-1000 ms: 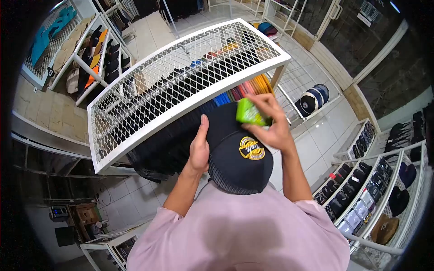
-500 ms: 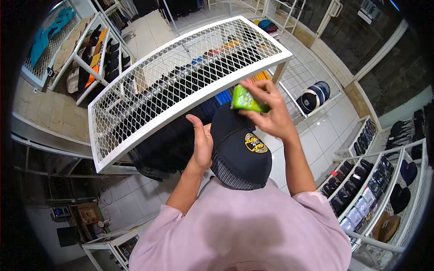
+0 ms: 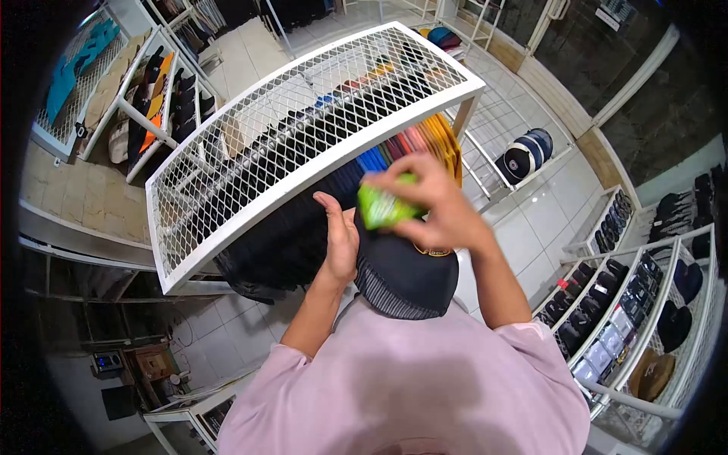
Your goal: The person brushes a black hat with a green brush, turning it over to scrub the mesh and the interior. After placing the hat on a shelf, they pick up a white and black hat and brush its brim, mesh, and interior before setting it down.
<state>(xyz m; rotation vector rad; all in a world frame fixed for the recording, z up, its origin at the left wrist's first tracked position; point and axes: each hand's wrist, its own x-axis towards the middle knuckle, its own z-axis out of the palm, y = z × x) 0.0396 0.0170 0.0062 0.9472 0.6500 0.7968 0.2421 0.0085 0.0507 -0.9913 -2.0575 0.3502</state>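
Note:
A black cap (image 3: pixel 409 277) with a striped edge and a yellow-edged emblem is held in front of my chest. My left hand (image 3: pixel 341 246) supports it from the left side, thumb pointing up and the other fingers hidden behind the cap. In my right hand (image 3: pixel 447 205) is a small bright green block (image 3: pixel 379 206) with a pale pattern, pinched between thumb and fingers over the cap's crown. Motion blurs this hand and the block, and together they cover most of the emblem.
Just ahead stands a white rack with a mesh top (image 3: pixel 303 136), dark and coloured clothes (image 3: pixel 440 144) hanging beneath it. Shelves of goods (image 3: pixel 607 318) line the right side. Several caps (image 3: pixel 523 159) sit on a low wire rack, and a slanted display (image 3: pixel 152 98) stands at left.
My right hand has moved left and slightly down with the green block, crossing the cap's crown and covering much of the emblem. My left hand and the cap stay nearly in place.

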